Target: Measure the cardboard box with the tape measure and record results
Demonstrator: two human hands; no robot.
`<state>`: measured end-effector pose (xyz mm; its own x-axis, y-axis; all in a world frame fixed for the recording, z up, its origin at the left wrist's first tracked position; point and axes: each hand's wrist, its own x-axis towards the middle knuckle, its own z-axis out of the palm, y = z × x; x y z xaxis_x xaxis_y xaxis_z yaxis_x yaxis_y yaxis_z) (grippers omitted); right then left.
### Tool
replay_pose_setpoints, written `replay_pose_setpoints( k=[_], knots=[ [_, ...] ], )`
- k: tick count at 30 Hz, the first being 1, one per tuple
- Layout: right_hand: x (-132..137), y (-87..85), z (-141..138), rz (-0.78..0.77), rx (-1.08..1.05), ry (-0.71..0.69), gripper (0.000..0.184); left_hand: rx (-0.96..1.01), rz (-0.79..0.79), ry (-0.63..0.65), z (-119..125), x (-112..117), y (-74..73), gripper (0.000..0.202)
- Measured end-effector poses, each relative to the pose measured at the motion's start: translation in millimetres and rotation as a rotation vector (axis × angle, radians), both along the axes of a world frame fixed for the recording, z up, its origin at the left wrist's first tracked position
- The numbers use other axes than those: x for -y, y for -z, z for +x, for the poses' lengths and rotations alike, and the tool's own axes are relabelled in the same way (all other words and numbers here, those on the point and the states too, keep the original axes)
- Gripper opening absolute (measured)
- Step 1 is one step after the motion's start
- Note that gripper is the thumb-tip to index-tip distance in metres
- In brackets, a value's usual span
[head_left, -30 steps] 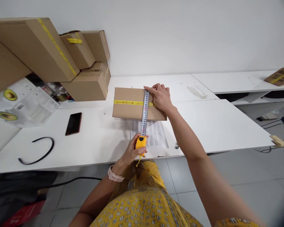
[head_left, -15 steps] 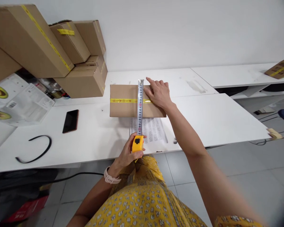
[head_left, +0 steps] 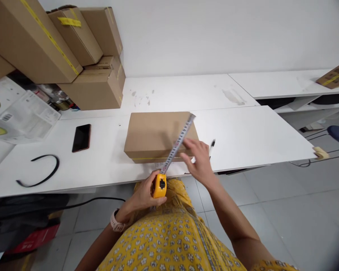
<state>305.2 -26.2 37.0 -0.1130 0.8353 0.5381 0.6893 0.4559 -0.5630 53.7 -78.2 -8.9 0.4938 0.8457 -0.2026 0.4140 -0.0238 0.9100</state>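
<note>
My left hand (head_left: 145, 191) is closed around the yellow case of a tape measure (head_left: 159, 186) at the table's front edge. Its metal blade (head_left: 177, 143) sticks out, slanting up and to the right above a cardboard box (head_left: 155, 131). The box lies on the white table with a plain brown face up and a yellow tape strip low on its near side. My right hand (head_left: 199, 160) is open beside the blade, near the box's right front corner, fingers apart. Printed paper (head_left: 159, 165) shows only in part beneath the box's near edge.
On the left lie a phone (head_left: 81, 138) and a black curved band (head_left: 55, 171). Stacked cardboard boxes (head_left: 93, 90) stand at the back left, beside an avocado-printed package (head_left: 25, 116). A pen (head_left: 212, 145) rests right of my hand. Another box (head_left: 335, 77) sits far right.
The box has turned and come nearer, so its taped face now points toward me. The tape blade has swung from upright to a rightward slant. My right hand has left the box top and drawn closer.
</note>
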Motion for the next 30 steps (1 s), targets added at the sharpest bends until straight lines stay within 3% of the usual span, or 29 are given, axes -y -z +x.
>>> replay_pose_setpoints(
  k=[4,7,10,13,15,17,19,23,26,30],
  knots=[
    [10,-10.0,28,0.027,-0.513,0.157,0.049,-0.156,0.066,0.194,3,2,-12.8,0.085],
    [13,-20.6,41,0.042,-0.662,0.228,0.035,-0.173,0.089,0.278,4,1,-16.5,0.086],
    [28,-16.5,32,0.069,-0.691,0.303,0.023,-0.113,0.048,0.245,3,2,-11.9,0.090],
    [51,7.0,5,0.080,-0.543,0.291,0.019,0.005,0.003,0.137,6,4,-5.9,0.105],
    [64,29.5,-16,0.076,-0.398,0.138,0.021,0.066,0.007,0.116,10,5,-6.5,0.109],
    [71,53.0,-31,0.039,-0.293,0.008,0.029,0.094,0.038,0.136,13,6,-12.1,0.106],
    [72,74.2,-37,0.004,-0.295,0.021,0.040,0.096,0.094,0.149,13,6,-20.7,0.100],
    [62,103.9,-28,-0.044,-0.260,0.161,0.041,0.117,0.310,0.031,4,-3,-32.0,0.090],
    [52,118.2,-20,-0.111,-0.019,0.084,0.032,0.162,0.560,-0.132,1,-21,-29.7,0.090],
    [44,133.3,-19,-0.146,0.152,0.068,0.035,0.150,0.787,-0.293,10,-51,-27.8,0.086]
  ],
)
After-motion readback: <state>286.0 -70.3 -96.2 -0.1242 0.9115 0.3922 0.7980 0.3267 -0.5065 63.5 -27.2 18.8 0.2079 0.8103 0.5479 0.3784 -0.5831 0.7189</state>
